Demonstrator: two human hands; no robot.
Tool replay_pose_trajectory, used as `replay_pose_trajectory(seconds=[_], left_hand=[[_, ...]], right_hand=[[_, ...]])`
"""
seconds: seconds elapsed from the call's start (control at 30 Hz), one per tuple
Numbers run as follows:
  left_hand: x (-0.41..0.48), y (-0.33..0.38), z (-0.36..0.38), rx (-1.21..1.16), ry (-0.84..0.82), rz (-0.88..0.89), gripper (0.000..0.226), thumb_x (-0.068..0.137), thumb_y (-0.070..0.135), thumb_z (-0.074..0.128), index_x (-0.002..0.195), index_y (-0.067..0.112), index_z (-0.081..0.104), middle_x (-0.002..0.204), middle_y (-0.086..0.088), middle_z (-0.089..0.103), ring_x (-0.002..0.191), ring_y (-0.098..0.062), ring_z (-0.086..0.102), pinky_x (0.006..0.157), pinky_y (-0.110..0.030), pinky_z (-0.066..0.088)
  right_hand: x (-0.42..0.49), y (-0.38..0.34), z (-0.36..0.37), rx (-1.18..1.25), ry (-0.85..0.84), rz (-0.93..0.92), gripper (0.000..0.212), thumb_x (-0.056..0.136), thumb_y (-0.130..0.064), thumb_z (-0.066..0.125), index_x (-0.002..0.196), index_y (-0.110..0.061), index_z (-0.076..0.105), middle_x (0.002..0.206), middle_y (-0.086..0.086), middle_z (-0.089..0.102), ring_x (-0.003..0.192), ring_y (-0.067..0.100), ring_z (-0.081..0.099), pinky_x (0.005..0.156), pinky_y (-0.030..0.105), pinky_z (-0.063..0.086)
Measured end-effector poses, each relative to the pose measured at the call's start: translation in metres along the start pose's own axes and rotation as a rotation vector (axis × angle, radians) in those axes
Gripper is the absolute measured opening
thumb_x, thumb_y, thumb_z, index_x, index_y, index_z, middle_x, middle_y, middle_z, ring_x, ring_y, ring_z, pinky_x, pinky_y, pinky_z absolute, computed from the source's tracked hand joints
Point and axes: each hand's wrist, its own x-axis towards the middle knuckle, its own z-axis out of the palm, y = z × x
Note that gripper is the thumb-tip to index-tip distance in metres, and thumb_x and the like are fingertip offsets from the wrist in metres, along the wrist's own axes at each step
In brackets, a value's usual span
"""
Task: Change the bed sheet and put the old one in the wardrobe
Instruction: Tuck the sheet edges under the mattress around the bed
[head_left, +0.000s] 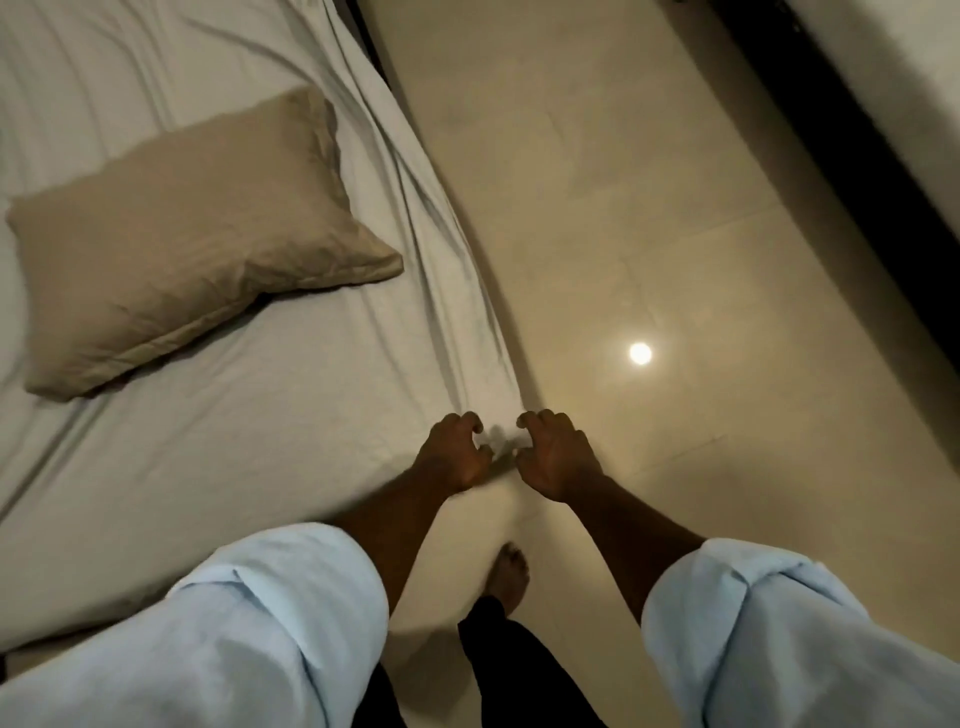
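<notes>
White bed sheet (260, 415) lies spread over the bed (376, 60), long axis running away from you. Its creases converge on the near right corner. Your left hand (454, 449) and right hand (556, 452) are half-curled there, grip unclear. Beige pillow (182, 249) upper left, glossy tiled floor (623, 208) to the right.

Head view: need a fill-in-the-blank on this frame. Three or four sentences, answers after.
1. On the white sheet lies one beige ____.
2. The left hand and right hand are side by side at the sheet's edge; their fingers are ____, not straight.
3. A round spot of light reflects off the tiled ____.
4. Both rolled sleeves are light ____.

Missing: pillow; curled; floor; blue.
</notes>
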Motion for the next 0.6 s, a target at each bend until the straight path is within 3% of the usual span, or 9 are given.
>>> replay_pose_trajectory(seconds=[0.23,0.6], left_hand=[[-0.005,0.081,-0.071,-0.038,0.065,0.017,0.039,0.094,0.040,0.065,0.123,0.015,0.056,0.125,-0.010,0.054,0.119,-0.027,0.051,0.103,-0.038,0.042],[0.037,0.176,-0.201,-0.021,0.228,0.040,0.040,0.091,0.038,0.067,0.121,0.014,0.057,0.123,-0.011,0.055,0.117,-0.029,0.053,0.099,-0.037,0.044]], right_hand=[[-0.003,0.011,-0.117,-0.026,0.027,0.046,0.048,0.090,-0.035,0.062,0.135,-0.019,0.050,0.126,0.005,0.056,0.119,0.029,0.050,0.091,0.041,0.045],[0.082,-0.012,-0.304,-0.040,0.192,-0.091,0.047,0.092,-0.036,0.063,0.134,-0.018,0.052,0.126,0.005,0.057,0.120,0.030,0.049,0.091,0.042,0.046]])
